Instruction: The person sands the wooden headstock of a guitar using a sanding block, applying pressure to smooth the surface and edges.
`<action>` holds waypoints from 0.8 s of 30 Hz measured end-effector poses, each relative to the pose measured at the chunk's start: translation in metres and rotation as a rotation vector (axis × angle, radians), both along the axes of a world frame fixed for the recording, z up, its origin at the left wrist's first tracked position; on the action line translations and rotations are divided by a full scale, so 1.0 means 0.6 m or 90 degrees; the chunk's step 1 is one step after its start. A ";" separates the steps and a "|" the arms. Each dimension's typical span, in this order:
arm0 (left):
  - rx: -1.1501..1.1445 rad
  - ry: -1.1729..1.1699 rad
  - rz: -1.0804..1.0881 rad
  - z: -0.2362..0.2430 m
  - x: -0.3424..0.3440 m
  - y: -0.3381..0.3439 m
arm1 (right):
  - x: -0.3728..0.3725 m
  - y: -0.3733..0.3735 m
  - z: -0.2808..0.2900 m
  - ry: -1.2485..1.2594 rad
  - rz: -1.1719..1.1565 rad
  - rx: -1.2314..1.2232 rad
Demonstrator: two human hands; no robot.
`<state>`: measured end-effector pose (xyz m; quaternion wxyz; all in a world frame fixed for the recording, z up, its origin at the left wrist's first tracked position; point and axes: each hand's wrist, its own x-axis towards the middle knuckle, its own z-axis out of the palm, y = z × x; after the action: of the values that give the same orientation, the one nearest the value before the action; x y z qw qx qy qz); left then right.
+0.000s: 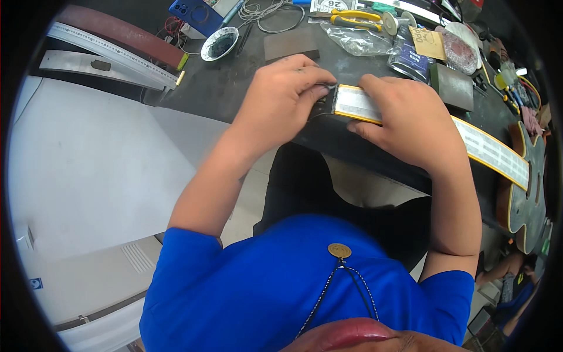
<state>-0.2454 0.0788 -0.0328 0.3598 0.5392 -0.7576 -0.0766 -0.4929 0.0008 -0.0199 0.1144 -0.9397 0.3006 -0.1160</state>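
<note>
Fingers [317,74] of your left hand [280,97] pinch an indistinct piece [331,87], upper center; your right hand [413,114] clasps a guitar neck [494,151].

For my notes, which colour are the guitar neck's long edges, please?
The guitar neck has yellow long edges; they show best in the head view.

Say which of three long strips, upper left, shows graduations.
The long silver ruler, lying between the broad reddish-brown bar and the flat silver metal strip; neither of those shows graduations.
</note>
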 end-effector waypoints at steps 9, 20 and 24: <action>0.083 -0.013 0.029 0.027 -0.014 0.010 | -0.002 0.004 -0.003 -0.034 0.002 -0.047; 0.149 0.062 0.009 0.044 -0.007 0.087 | -0.003 0.004 0.003 -0.031 0.022 -0.038; 0.005 0.059 0.043 -0.002 -0.020 0.078 | 0.005 0.003 0.015 0.019 0.003 0.004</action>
<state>-0.2574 0.1254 -0.0343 0.3952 0.5614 -0.7212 -0.0923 -0.4897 0.0026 -0.0108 0.1132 -0.9416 0.3007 -0.1007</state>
